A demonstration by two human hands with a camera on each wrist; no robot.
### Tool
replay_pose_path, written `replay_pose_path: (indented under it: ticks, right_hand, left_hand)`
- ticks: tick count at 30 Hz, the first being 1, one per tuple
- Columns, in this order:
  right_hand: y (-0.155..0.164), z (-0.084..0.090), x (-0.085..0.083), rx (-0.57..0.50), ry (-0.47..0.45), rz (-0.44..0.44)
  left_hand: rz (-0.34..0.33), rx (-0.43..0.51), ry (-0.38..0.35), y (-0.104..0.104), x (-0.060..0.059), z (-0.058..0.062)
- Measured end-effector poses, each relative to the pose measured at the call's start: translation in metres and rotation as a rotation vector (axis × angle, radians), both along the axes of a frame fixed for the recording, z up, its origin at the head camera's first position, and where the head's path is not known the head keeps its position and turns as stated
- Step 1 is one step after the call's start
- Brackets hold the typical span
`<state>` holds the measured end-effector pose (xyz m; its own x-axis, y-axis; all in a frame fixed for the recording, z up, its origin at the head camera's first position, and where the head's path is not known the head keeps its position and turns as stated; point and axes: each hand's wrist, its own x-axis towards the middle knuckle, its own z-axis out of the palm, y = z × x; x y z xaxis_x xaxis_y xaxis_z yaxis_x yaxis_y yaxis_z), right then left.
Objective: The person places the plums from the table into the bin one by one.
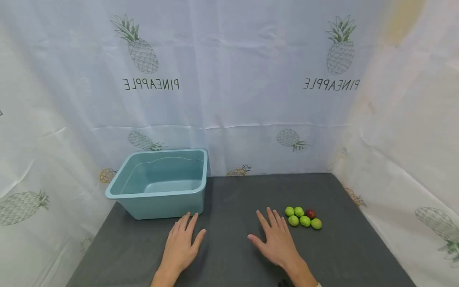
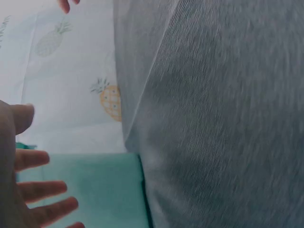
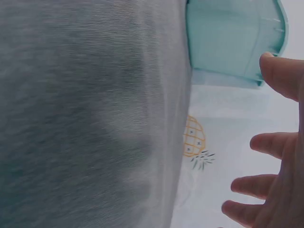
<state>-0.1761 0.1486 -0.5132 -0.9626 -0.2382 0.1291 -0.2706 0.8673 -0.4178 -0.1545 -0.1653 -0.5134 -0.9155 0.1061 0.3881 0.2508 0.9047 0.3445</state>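
My left hand has its fingers spread and holds nothing, just in front of a light blue plastic basin. In the left wrist view the fingers overlap the basin's wall. My right hand is likewise spread, with nothing in it, left of a small cluster of round fruits. Several are green fruits; a single dark red fruit sits at the back right of the group. The fruits do not show in either wrist view. Inside, the basin looks bare.
A dark grey cloth covers the table. White curtains printed with pineapples hang behind it and along both sides. The basin stands at the back left, near the rear curtain.
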Motion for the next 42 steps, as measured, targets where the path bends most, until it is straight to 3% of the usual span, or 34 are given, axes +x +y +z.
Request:
replay_pose_path:
  ticks: [6,20,26,36,42]
  right_hand:
    - [-0.009,0.011,-0.01,-0.071,0.011,0.018]
    - [-0.028,0.023,-0.028,-0.32,-0.057,0.054]
    - [-0.037,0.032,-0.034,-0.386,-0.038,0.09]
    - [-0.059,0.052,-0.048,-0.502,-0.037,0.123]
    - [-0.074,0.058,-0.05,-0.542,-0.053,0.126]
  left_hand:
    - [-0.016,0.049,0.122,-0.01,-0.004,0.006]
    - [-0.039,0.18,0.319,-0.038,-0.005,0.024]
    - [-0.047,0.234,0.415,-0.05,-0.009,0.034]
    - [-0.061,0.335,0.468,-0.069,-0.022,0.061]
    - [-0.046,0.389,0.5,-0.085,-0.023,0.076]
